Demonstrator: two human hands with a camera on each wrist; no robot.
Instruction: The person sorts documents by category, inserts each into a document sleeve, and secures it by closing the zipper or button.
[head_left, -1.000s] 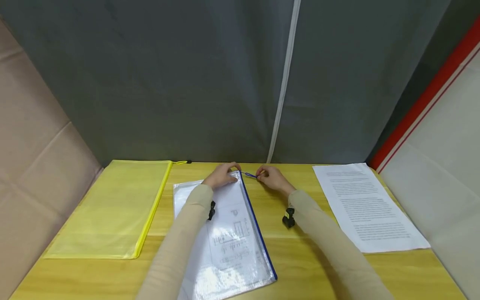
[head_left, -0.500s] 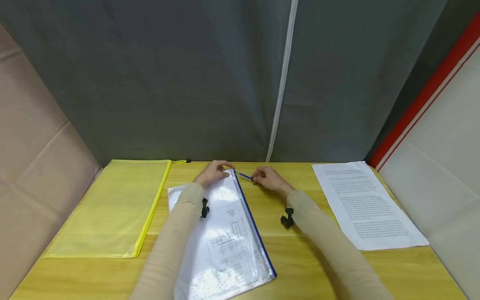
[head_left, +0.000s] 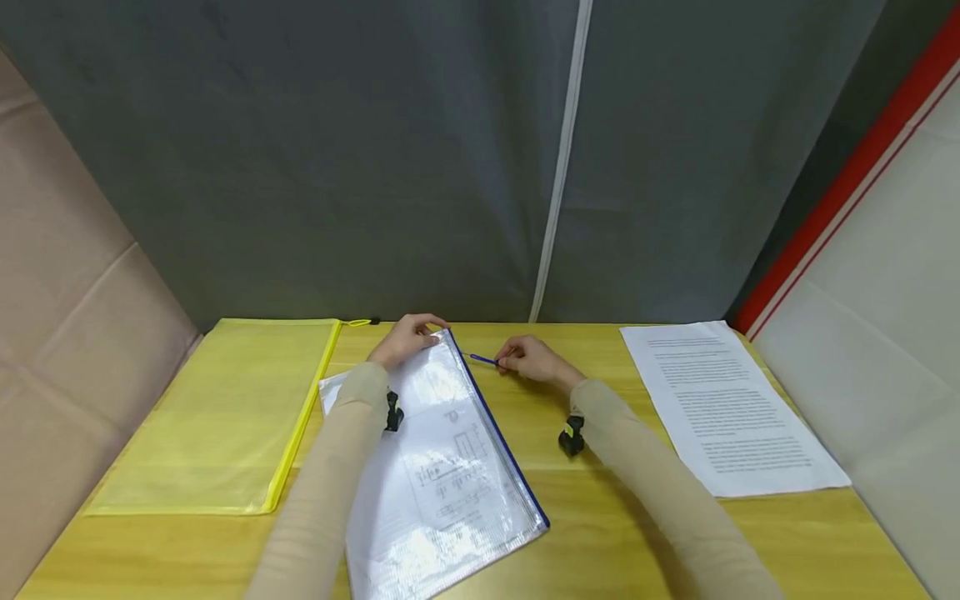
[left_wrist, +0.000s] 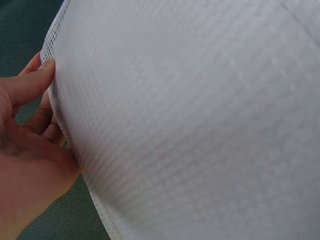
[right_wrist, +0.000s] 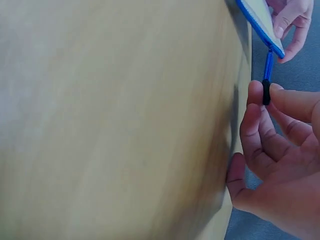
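Zipper pouch [head_left: 442,450] with the blue edge has swung over the last second: its far corner has slid toward the person's left and the whole sleeve now lies more slanted across the wooden table [head_left: 600,533]. The left hand [head_left: 405,337] grips that far corner, fingers curled over the mesh rim, as the left wrist view shows close up. The right hand [head_left: 528,360] pinches the black tip of the blue pull cord [head_left: 483,359] between thumb and fingertips [right_wrist: 257,92]; the cord now runs out straighter from the corner than before. That suggests the pull is being drawn taut against the held corner, so the zip is about to run or has only just started; the blue zipper edge [head_left: 498,437] shows no clear gap.

The pouch is clear, gridded plastic with printed sheets inside. Farther out, a yellow pouch [head_left: 217,417] lies left and a printed paper [head_left: 723,408] right.
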